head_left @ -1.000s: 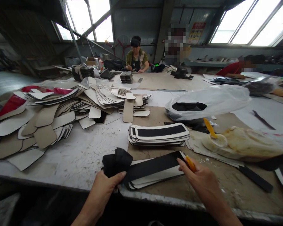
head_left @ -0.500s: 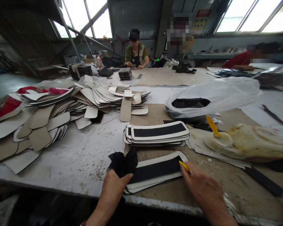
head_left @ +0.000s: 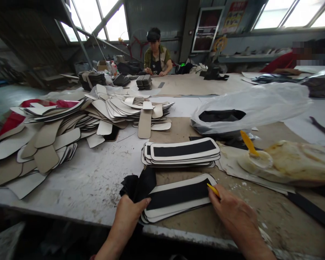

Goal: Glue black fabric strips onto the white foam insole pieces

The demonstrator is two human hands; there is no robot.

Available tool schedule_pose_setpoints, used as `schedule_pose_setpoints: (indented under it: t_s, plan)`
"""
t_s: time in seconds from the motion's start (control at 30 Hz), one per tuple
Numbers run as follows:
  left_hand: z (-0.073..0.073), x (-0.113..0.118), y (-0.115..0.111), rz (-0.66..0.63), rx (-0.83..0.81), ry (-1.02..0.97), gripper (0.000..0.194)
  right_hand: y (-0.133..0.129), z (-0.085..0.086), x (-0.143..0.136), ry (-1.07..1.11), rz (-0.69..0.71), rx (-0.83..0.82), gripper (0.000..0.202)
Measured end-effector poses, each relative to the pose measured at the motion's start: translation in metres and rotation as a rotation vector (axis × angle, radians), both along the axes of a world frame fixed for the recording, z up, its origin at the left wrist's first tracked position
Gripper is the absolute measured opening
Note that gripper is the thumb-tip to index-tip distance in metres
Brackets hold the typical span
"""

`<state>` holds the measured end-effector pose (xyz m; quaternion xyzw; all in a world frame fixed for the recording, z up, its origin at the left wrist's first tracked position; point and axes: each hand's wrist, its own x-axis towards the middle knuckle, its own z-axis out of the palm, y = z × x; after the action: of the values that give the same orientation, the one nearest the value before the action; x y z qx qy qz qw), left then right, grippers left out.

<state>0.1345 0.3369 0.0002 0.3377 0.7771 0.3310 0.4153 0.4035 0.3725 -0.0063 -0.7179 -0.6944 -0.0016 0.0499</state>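
Observation:
My left hand [head_left: 130, 213] grips a bunch of black fabric strips [head_left: 138, 185], its thumb by the left end of a stack of white panels [head_left: 169, 215]. On the top panel lies a black strip [head_left: 180, 194], inside a white border. My right hand [head_left: 230, 206] is closed around a thin yellow tool [head_left: 212, 189], most of it hidden in the fingers. The tool's tip touches or hovers over the strip's right end; I cannot tell which. Behind lies a second stack of white panels [head_left: 182, 153], its top one bearing a black strip.
Loose white and beige panels [head_left: 47, 141] heap on the left. A clear plastic bag [head_left: 260, 101] holds something black. At right are a pot [head_left: 260, 160] with a yellow spatula [head_left: 248, 142] and a dark flat bar [head_left: 311, 209]. A co-worker [head_left: 157, 57] sits across; another, red-sleeved [head_left: 278, 65], is at right.
The view has shifted slightly. My left hand and the bunched fabric have moved a little left. The yellow tool stays near the strip's right end.

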Motion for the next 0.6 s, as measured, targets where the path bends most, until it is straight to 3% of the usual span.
schedule_pose_setpoints:
  t_s: [0.23,0.6]
  plan:
    - [-0.0003,0.0001,0.0006,-0.008,-0.003,0.015,0.044,0.0031,0.0029,-0.0010,0.007,-0.018,-0.025,0.012]
    - [-0.0032,0.0002,0.0031,-0.066,-0.095,0.273,0.056,0.0080,0.0072,-0.0038,0.050,-0.024,-0.010,0.011]
